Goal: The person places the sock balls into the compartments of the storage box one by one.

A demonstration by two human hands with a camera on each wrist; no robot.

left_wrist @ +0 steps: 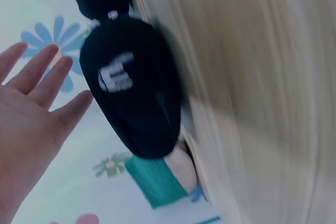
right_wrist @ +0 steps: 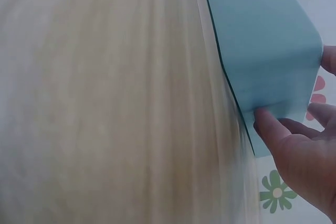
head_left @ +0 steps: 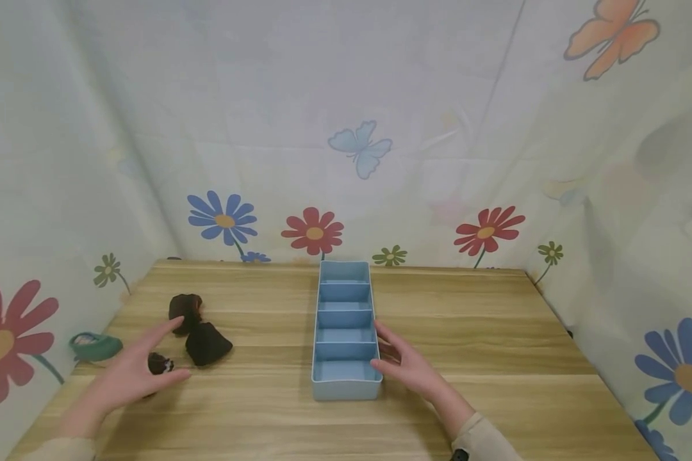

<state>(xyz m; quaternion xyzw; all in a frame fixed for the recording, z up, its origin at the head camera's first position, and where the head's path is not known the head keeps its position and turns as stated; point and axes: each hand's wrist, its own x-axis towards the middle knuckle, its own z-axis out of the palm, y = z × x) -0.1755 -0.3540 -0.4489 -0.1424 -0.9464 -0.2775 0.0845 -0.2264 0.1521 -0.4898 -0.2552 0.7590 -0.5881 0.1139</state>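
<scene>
A light blue box (head_left: 346, 390) with several compartments stands lengthwise on the wooden table. At its right side, toward the near end, my right hand (head_left: 412, 370) holds the wall, thumb over the rim and a fingertip (right_wrist: 266, 121) pressed against the outer face. On the left, my left hand (head_left: 128, 378) hovers with thumb and fingers spread, holding nothing. Close to it lies a dark fabric bundle (left_wrist: 131, 93) with a white hand motif, like rolled socks. Two more dark bundles, one farther back (head_left: 183, 310) and one to its right (head_left: 207, 344), lie beyond the fingers.
A green bundle (head_left: 96, 346) with a pale part lies at the table's left edge. Floral cloth (head_left: 300, 160) hangs behind and on both sides of the wooden table (head_left: 467, 333).
</scene>
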